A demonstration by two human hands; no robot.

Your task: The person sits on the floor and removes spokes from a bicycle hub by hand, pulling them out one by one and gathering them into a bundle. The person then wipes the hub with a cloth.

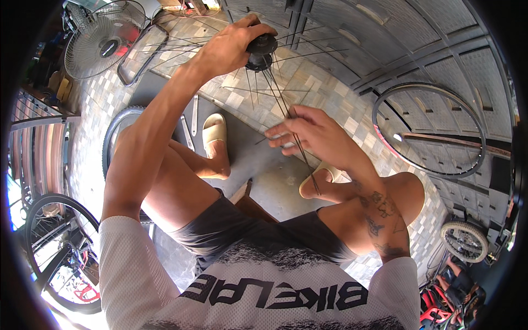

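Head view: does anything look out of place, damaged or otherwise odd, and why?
Yes, the hub in the left hand: its spokes splay unevenly, outer ends unattached. At right, a rim stands with no hub in it. A wheel normally joins them.

The person wears a white shirt (264, 275) of fine mesh, full of tiny holes, with ragged black patches brushed across the front and a row of bold, slanting black letters (275, 293). Its short sleeves (129, 269) are plain white. I also see dark grey shorts (206, 224), pale cream sandals (214, 131) and small dark tattoos (379, 203) scattered along the right forearm.
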